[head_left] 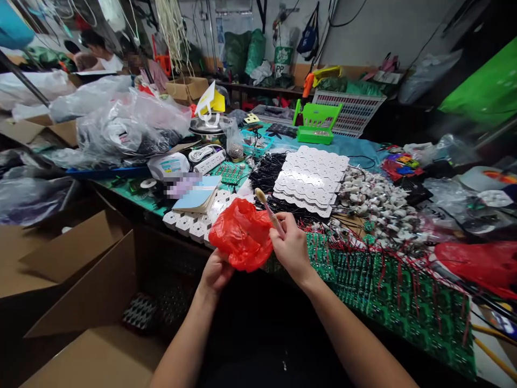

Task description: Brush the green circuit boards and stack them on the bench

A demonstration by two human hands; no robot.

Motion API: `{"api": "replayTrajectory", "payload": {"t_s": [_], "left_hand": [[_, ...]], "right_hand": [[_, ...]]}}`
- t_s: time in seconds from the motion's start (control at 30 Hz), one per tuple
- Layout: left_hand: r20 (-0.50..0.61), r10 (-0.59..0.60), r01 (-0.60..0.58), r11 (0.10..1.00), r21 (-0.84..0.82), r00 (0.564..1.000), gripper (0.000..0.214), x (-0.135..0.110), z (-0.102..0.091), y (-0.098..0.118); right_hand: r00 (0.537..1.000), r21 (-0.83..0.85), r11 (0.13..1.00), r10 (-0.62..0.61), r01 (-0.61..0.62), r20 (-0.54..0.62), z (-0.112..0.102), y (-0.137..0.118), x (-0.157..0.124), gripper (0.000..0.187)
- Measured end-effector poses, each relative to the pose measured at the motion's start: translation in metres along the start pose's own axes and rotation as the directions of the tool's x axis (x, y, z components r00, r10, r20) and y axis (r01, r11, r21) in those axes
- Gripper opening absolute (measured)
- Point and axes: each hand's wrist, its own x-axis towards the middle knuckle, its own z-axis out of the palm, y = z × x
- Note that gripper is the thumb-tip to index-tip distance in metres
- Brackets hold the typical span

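Observation:
My left hand [217, 272] is closed on the underside of a crumpled red plastic bag [238, 237], its mouth facing up. My right hand [291, 249] grips the handle of a small brush [264, 203], whose pale, rounded tip points up and away to the left. The right fingers are close to the bag's right edge; I cannot tell if they touch it. What the bag holds is hidden in its folds. Behind the brush lies a stack of white panels with wavy edges [309, 178]. Green circuit boards with red wires [388, 285] spread out to the right of my right hand.
White plastic blocks [188, 225] and a blue notebook [197, 194] lie left of the bag. Small white parts [375, 202] are heaped at right. A green tray [315, 134] stands behind. Open cardboard boxes [84, 280] flank the table at lower left. People [105, 54] sit in the far left background.

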Motion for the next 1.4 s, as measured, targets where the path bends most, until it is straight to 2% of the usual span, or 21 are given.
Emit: {"api": "replayTrajectory", "payload": {"t_s": [0.13, 0.2, 0.37, 0.47, 0.53, 0.67, 0.8, 0.83, 0.9, 1.0, 1.03, 1.13, 1.2, 1.3, 1.4], "left_hand": [[0.159, -0.065, 0.059, 0.997, 0.045, 0.985, 0.053, -0.012, -0.007, 0.005], [0.184, -0.073, 0.06, 0.995, 0.077, 0.98, 0.05, -0.017, -0.01, 0.007], [0.112, -0.092, 0.062, 0.966, 0.249, 0.989, 0.052, -0.024, -0.006, 0.001], [0.032, -0.055, 0.046, 0.974, 0.222, 0.998, 0.051, -0.03, -0.004, -0.001], [-0.061, 0.003, 0.01, 0.978, 0.207, 0.998, 0.049, -0.037, -0.005, 0.002], [-0.246, 0.176, -0.118, 0.965, 0.234, 0.953, 0.05, -0.055, -0.012, 0.014], [-0.339, 0.234, -0.15, 0.955, 0.256, 0.911, 0.053, -0.075, -0.019, 0.025], [-0.349, 0.237, -0.148, 0.953, 0.263, 0.907, 0.053, -0.079, -0.02, 0.026], [-0.358, 0.233, -0.132, 0.949, 0.286, 0.904, 0.049, -0.087, -0.021, 0.026], [-0.353, 0.207, -0.087, 0.941, 0.326, 0.913, 0.043, -0.097, -0.02, 0.025], [-0.342, 0.177, -0.056, 0.94, 0.336, 0.923, 0.043, -0.1, -0.019, 0.026], [-0.285, 0.058, 0.051, 0.931, 0.36, 0.957, 0.046, -0.111, -0.018, 0.031], [-0.262, 0.039, 0.058, 0.933, 0.354, 0.964, 0.048, -0.117, -0.018, 0.036], [-0.258, 0.082, 0.007, 0.945, 0.327, 0.963, 0.045, -0.119, -0.02, 0.04], [-0.255, 0.122, -0.029, 0.939, 0.341, 0.959, 0.039, -0.113, -0.022, 0.037]], "right_hand": [[0.997, -0.001, 0.998, -0.07, 0.07, -0.016, -0.004, -0.001, -0.012, 0.025], [0.994, -0.001, 0.994, -0.105, 0.105, 0.023, -0.003, -0.001, -0.02, 0.025], [0.989, -0.012, 0.994, -0.107, 0.109, 0.1, 0.0, 0.002, -0.033, 0.026], [0.984, -0.06, 0.99, -0.119, 0.127, 0.13, -0.003, 0.006, -0.036, 0.027], [0.98, -0.086, 0.99, -0.097, 0.114, 0.176, -0.005, 0.008, -0.041, 0.029], [0.951, -0.033, 0.999, -0.022, 0.034, 0.309, -0.008, 0.011, -0.063, 0.028], [0.921, 0.054, 0.999, -0.022, 0.001, 0.389, -0.016, 0.009, -0.089, 0.015], [0.916, 0.059, 0.998, -0.04, 0.018, 0.398, -0.02, 0.007, -0.093, 0.012], [0.892, 0.072, 0.992, -0.127, 0.107, 0.435, -0.027, 0.004, -0.1, 0.021], [0.802, 0.108, 0.948, -0.31, 0.298, 0.51, -0.032, 0.003, -0.103, 0.029], [0.793, 0.102, 0.94, -0.329, 0.324, 0.512, -0.03, 0.005, -0.103, 0.03], [0.852, -0.009, 0.958, -0.251, 0.287, 0.459, -0.017, 0.014, -0.104, 0.034], [0.87, -0.11, 0.955, -0.198, 0.274, 0.451, -0.005, 0.021, -0.108, 0.035], [0.827, -0.211, 0.915, -0.187, 0.343, 0.53, 0.01, 0.03, -0.122, 0.034], [0.775, -0.205, 0.904, -0.185, 0.376, 0.604, 0.013, 0.039, -0.136, 0.031]]}}
